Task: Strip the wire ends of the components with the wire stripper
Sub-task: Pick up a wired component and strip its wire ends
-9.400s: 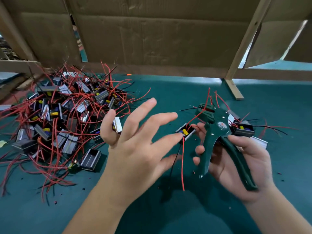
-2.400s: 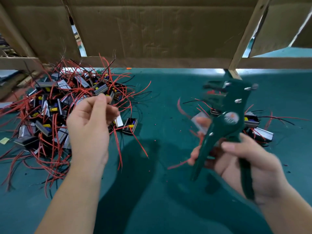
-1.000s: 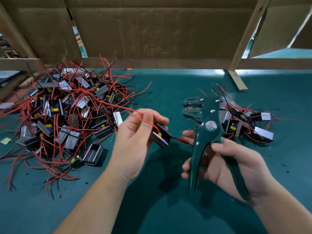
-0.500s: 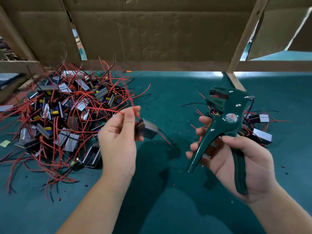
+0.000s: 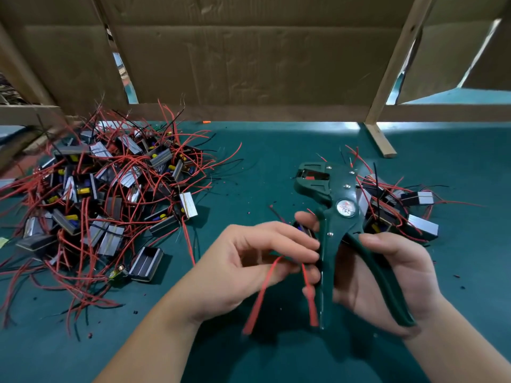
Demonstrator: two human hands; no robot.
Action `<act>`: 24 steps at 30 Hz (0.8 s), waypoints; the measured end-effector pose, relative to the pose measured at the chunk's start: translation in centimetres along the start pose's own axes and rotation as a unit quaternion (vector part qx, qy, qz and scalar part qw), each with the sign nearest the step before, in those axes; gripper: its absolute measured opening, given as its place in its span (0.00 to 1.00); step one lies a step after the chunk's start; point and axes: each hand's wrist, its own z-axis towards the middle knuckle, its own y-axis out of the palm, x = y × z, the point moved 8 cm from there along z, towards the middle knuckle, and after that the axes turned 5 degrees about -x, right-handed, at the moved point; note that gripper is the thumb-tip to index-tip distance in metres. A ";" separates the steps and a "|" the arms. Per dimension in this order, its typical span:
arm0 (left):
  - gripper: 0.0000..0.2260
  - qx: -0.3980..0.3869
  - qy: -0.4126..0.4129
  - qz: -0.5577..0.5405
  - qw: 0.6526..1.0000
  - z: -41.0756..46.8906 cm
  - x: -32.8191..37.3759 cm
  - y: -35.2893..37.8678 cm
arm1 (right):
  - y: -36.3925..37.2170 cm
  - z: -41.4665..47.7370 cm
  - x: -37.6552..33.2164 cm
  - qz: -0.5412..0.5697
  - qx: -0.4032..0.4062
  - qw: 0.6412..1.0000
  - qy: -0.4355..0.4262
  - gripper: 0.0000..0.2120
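Note:
My right hand [image 5: 387, 275] grips the handles of the green wire stripper [image 5: 340, 208], its jaws pointing up and left over the mat. My left hand [image 5: 249, 261] is right beside the stripper's left handle, and its curled fingers hold a small black component [image 5: 302, 229], mostly hidden behind the fingers. Two red wires [image 5: 260, 294] hang blurred below that hand. A big pile of components with red and black wires [image 5: 105, 194] lies at the left. A smaller pile [image 5: 398, 208] lies behind the stripper at the right.
The work surface is a teal mat [image 5: 262, 167] dotted with bits of insulation. Cardboard panels [image 5: 249, 59] and a wooden frame close off the back; one wooden post [image 5: 380, 139] meets the mat at the back right.
My left hand has carried the component rightwards and down until it meets the stripper. The stripper has dropped lower and nearer to me; the wires now dangle below my fingers.

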 end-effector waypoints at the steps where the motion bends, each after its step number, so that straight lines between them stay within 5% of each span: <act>1: 0.15 0.016 -0.013 -0.007 1.000 0.0 -0.2 -0.4 | -0.1 0.0 -0.2 -0.001 0.000 1.000 -0.011 0.31; 3: 0.23 0.111 -0.050 0.032 0.992 0.0 -0.8 -2.0 | 0.1 0.0 -0.7 0.011 -0.013 0.999 -0.037 0.30; 6: 0.21 0.243 -0.111 0.057 0.962 -0.7 -2.1 -4.5 | 0.7 0.0 -1.3 0.032 -0.029 0.997 -0.059 0.27; 9: 0.12 0.233 -0.117 -0.020 0.965 -0.1 -2.8 -4.1 | 1.0 0.0 -1.0 0.031 -0.031 0.998 -0.042 0.29; 16: 0.07 0.317 -0.029 -0.120 0.940 -0.6 -1.8 -5.1 | 1.4 0.6 1.0 -0.057 -0.046 0.997 0.004 0.33; 24: 0.04 0.362 -0.024 -0.195 0.911 -0.7 -1.9 -5.0 | 0.9 0.7 2.3 -0.107 -0.021 0.994 0.027 0.32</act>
